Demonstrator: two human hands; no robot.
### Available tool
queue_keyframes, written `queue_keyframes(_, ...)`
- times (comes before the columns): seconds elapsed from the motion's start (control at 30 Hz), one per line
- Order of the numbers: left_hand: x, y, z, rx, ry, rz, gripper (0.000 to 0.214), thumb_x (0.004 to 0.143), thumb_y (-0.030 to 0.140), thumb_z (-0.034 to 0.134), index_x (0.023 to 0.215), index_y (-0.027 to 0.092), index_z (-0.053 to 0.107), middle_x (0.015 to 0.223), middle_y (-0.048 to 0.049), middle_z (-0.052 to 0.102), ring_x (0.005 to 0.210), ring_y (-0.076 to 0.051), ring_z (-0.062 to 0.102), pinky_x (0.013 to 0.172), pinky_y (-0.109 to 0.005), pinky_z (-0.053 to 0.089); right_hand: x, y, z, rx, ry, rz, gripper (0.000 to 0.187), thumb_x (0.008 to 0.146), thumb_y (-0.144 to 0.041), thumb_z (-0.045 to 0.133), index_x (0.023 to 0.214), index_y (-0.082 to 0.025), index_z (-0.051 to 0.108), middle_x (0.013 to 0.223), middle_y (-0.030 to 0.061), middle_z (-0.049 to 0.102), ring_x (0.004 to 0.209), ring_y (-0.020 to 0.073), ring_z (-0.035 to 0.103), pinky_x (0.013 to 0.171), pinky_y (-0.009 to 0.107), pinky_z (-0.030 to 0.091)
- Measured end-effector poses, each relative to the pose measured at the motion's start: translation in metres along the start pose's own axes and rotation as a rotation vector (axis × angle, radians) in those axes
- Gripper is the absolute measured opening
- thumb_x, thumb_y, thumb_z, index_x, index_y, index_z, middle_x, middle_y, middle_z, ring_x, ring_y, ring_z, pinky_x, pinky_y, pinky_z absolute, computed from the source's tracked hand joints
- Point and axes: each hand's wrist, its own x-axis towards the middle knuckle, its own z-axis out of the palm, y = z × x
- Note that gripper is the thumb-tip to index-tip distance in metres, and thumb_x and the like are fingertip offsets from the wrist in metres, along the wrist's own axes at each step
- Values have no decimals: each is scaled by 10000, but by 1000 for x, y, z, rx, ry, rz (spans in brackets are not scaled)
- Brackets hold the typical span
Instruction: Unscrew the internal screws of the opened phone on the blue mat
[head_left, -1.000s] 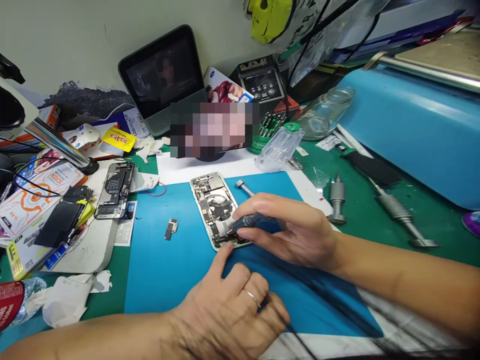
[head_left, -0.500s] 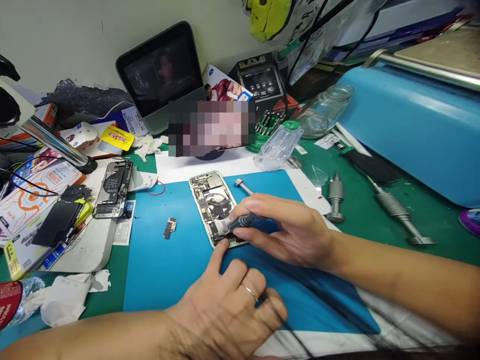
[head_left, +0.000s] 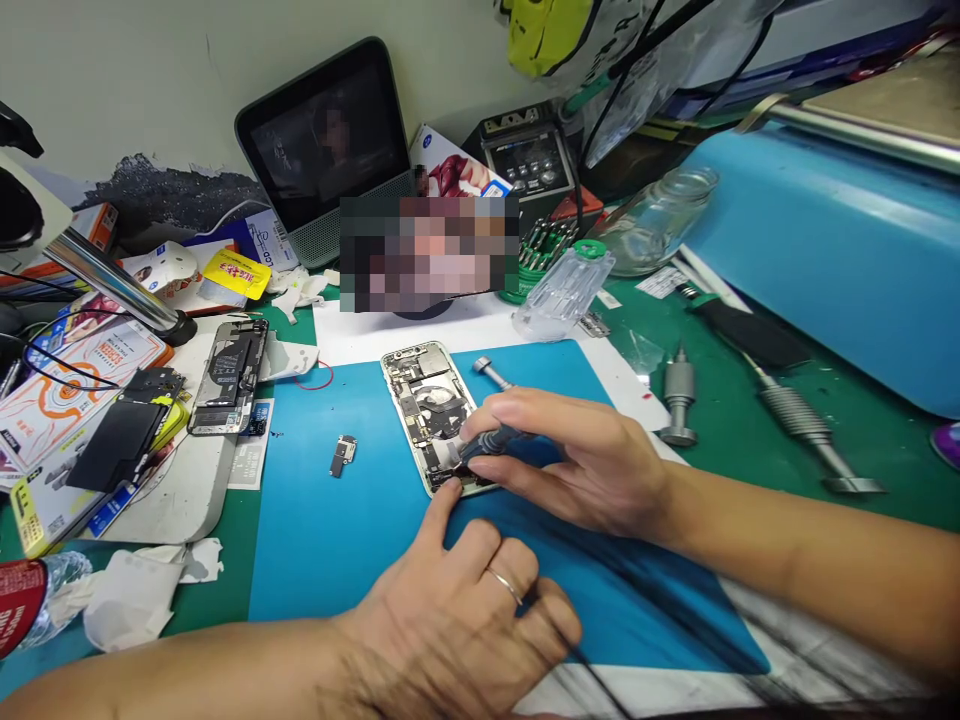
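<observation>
An opened phone [head_left: 435,395] lies face up on the blue mat [head_left: 315,560], its circuit board and inner parts bare. My right hand [head_left: 585,460] pinches a small grey screwdriver [head_left: 499,440] between thumb and fingers, slanted over the phone's lower end. The fingers hide its tip. My left hand [head_left: 465,590] reaches in from below; its index fingertip presses on the phone's bottom edge while the other fingers are loosely curled with nothing seen in them. A small metal-and-black phone part [head_left: 343,455] lies on the mat left of the phone.
Two screwdrivers [head_left: 679,400] [head_left: 810,425] lie at right, near a black-handled brush [head_left: 750,330]. A glass jar [head_left: 660,220], a clear plastic holder [head_left: 562,290] and a bit rack [head_left: 544,245] stand behind. Another opened phone [head_left: 229,375] and boxes [head_left: 82,385] crowd the left.
The whole view has shifted slightly. Both hands, the screwdriver and the phone keep nearly the same places relative to each other.
</observation>
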Motion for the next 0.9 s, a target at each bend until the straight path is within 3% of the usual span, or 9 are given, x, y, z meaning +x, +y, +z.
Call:
queue_keyframes(0.23,0,0,-2,1,-3,-14,588,784,694,583,1049,169,599,880,-37,573,788,-212,519,1017,-551,375,2,0,-1,0,-34,17,555,893,-175,608,1392,-273,386,892,30,713,678,138,684,611,275,608)
queue_keyframes(0.53,0,1,-2,-4,-14,-18,570,812,706,528,1015,178,596,859,-34,561,773,-209,500,973,-542,411,-5,3,3,3,37,-1,621,863,-146,636,1413,-288,384,1061,57,732,875,179,734,697,298,635)
queue_keyframes(0.77,-1,3,3,-22,23,-22,604,747,731,573,1003,186,614,852,-47,551,765,-229,495,992,-565,378,1,0,1,15,-3,7,586,870,-166,625,1398,-276,398,904,24,716,661,145,679,593,281,595)
queue_keyframes(0.9,0,3,1,-23,-20,-27,582,782,708,557,1023,181,600,867,-38,561,785,-220,498,1013,-567,359,3,-2,-2,20,-20,-21,685,839,-90,603,1447,-263,339,977,60,717,741,169,693,633,309,608)
